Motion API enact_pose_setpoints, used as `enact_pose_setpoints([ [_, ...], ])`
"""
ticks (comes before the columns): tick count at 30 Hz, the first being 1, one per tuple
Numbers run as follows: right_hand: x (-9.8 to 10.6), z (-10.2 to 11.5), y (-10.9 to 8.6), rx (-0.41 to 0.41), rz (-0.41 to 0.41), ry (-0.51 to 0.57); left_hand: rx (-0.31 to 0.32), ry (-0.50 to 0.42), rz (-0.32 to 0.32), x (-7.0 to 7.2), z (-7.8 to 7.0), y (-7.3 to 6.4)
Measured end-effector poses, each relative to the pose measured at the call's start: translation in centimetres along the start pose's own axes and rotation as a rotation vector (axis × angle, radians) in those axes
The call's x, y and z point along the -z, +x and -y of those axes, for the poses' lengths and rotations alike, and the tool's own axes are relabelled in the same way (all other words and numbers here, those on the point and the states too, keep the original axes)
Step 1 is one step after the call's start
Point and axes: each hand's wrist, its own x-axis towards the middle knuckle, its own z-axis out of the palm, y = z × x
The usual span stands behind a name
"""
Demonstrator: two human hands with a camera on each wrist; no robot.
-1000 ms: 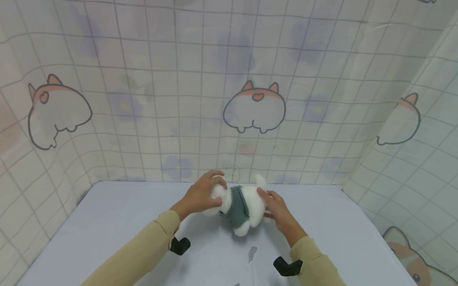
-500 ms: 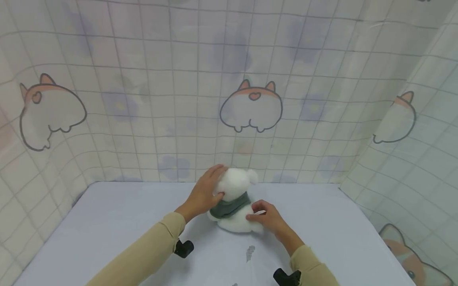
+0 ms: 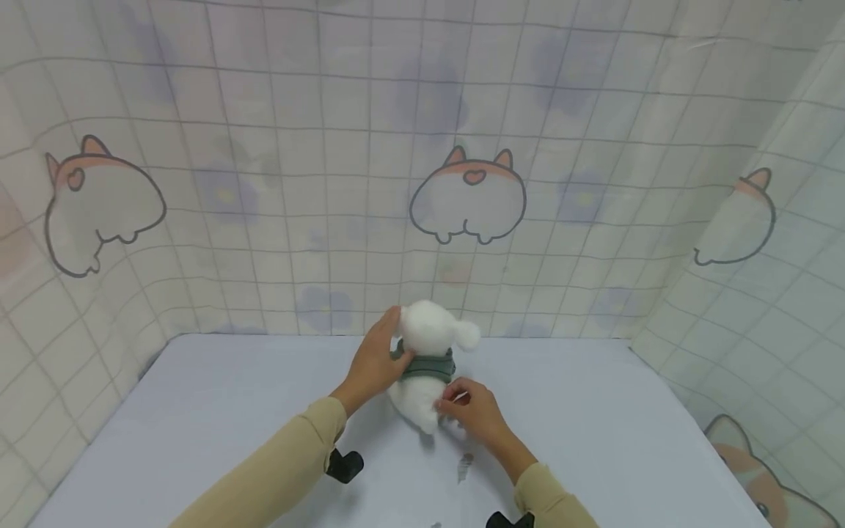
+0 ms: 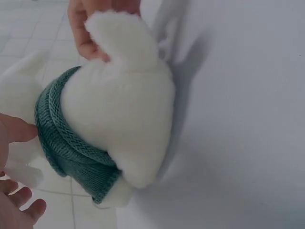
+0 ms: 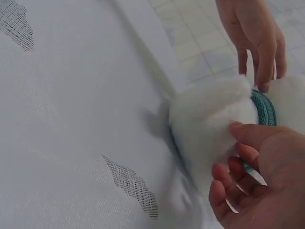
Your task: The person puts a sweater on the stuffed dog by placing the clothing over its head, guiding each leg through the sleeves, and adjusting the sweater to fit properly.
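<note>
A white plush toy (image 3: 429,330) in a green knitted sweater (image 4: 71,138) sits upright on the table, its back toward me in the head view. One floppy ear sticks out to the right. My left hand (image 3: 374,363) holds the toy's left side at head and sweater, thumb on its back and fingers reaching round the far side. Low on the toy's right side is my right hand (image 3: 477,412). Its thumb touches the white fur (image 5: 209,119) and its other fingers are curled beside the body. The toy's face is hidden.
The white table (image 3: 581,433) carries small grey patches (image 3: 465,466) near the toy. A gridded curtain (image 3: 356,183) with cartoon dogs hangs behind the table's back edge and along both sides. A black wrist camera (image 3: 345,466) sits under the left cuff.
The plush toy has gone from lying sideways to upright and turned its back toward me. My left hand stayed around its upper left; my right hand moved left and lower on its body.
</note>
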Motion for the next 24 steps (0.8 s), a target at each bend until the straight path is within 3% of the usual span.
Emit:
enact_pose_setpoints([
  [5, 0.3, 1.0, 0.3, 0.091, -0.140, -0.011, 0.056, -0.046, -0.033, -0.4, 0.8, -0.9],
  [11, 0.3, 1.9, 0.6, 0.208, -0.190, -0.049, 0.055, -0.056, -0.041, -1.1, 1.3, -2.3],
  [17, -0.2, 1.8, 0.7, 0.230, -0.207, -0.080, 0.006, -0.046, 0.009, -1.6, 1.3, -3.3],
  [24, -0.4, 2.1, 0.7, 0.250, -0.188, -0.136, -0.105, 0.008, -0.009, -1.7, 1.3, -3.4],
])
